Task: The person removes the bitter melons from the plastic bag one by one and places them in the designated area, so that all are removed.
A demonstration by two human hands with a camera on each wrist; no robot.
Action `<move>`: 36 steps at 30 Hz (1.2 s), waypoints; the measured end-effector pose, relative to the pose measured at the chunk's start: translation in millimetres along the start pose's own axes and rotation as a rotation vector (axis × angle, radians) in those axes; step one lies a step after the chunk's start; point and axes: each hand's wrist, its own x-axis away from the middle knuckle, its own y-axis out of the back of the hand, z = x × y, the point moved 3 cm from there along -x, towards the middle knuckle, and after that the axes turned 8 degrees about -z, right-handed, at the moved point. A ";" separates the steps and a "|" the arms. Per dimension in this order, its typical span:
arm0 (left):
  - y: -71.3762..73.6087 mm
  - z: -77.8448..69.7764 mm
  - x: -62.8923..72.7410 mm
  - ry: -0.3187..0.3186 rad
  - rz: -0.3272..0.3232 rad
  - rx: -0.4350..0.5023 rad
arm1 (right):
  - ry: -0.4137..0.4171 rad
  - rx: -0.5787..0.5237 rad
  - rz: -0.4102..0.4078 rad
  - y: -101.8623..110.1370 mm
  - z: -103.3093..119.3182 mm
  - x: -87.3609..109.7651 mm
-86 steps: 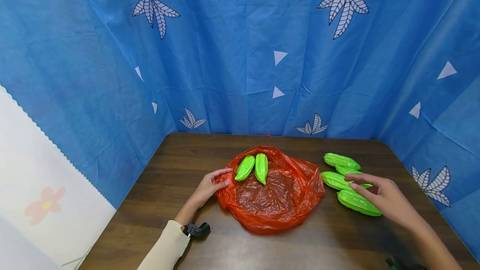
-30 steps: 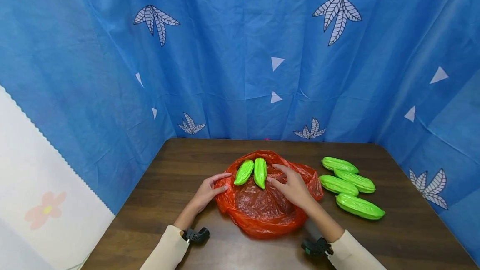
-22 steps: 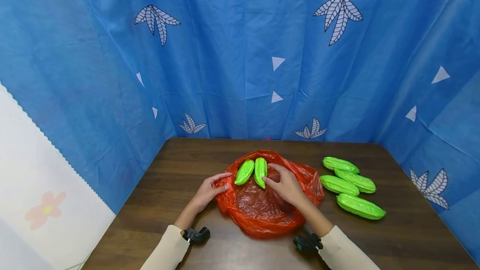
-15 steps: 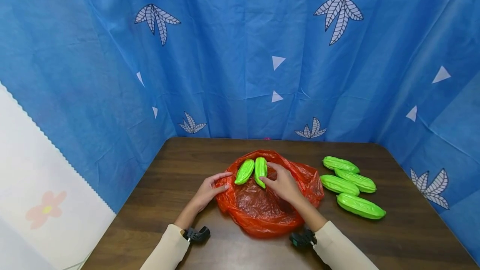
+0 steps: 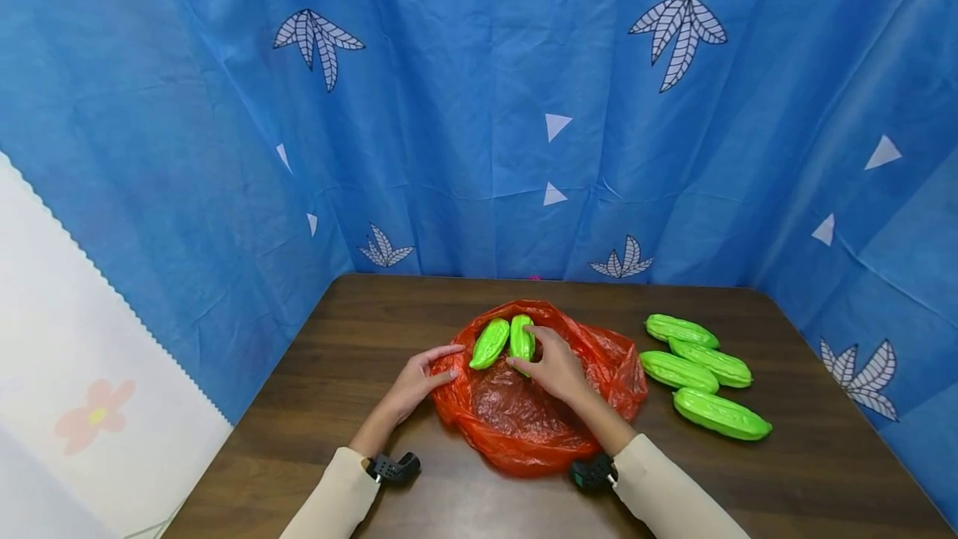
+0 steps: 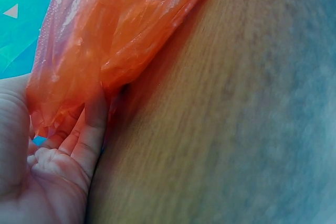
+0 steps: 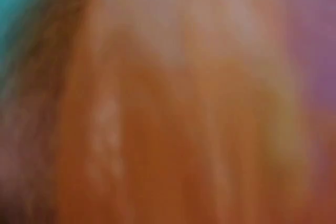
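Note:
On the table lies a red plastic bag [image 5: 524, 447], its mouth spread wide. Two bright green bitter gourds rest side by side in its far left part: a left one [image 5: 490, 344] and a right one [image 5: 521, 334]. My right hand [image 5: 557, 371] reaches over the bag and holds the right gourd between thumb and fingers, covering part of it. At the bag's left rim, my left hand [image 5: 412, 383] pinches the film; the left wrist view shows the red film [image 6: 100, 40] between thumb and fingers. The right wrist view is blurred, filled by reddish-orange film.
Several more bitter gourds [image 5: 677, 370] lie in a loose group on the wooden table [image 5: 337, 339], right of the bag. A blue patterned curtain [image 5: 479, 123] hangs behind the table and along both sides. A white cloth [image 5: 90, 356] is at the left.
My right hand has moved left from beside the gourds on the right, over the bag, and has closed on the right gourd inside. The left hand stays at the rim.

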 end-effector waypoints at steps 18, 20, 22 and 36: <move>1.5 -0.6 -4.8 0.025 -0.009 -0.001 | -0.015 0.067 -0.035 -3.6 4.4 -3.5; 1.6 -0.6 -4.4 0.025 -0.006 -0.001 | -0.017 0.073 -0.040 -4.7 3.8 -3.2; 1.7 -0.7 -3.5 0.025 -0.002 0.000 | -0.026 0.081 -0.043 -6.6 3.5 -2.7; 1.0 -1.3 -1.4 0.022 -0.011 -0.002 | -0.059 0.118 -0.085 -14.6 6.2 -3.4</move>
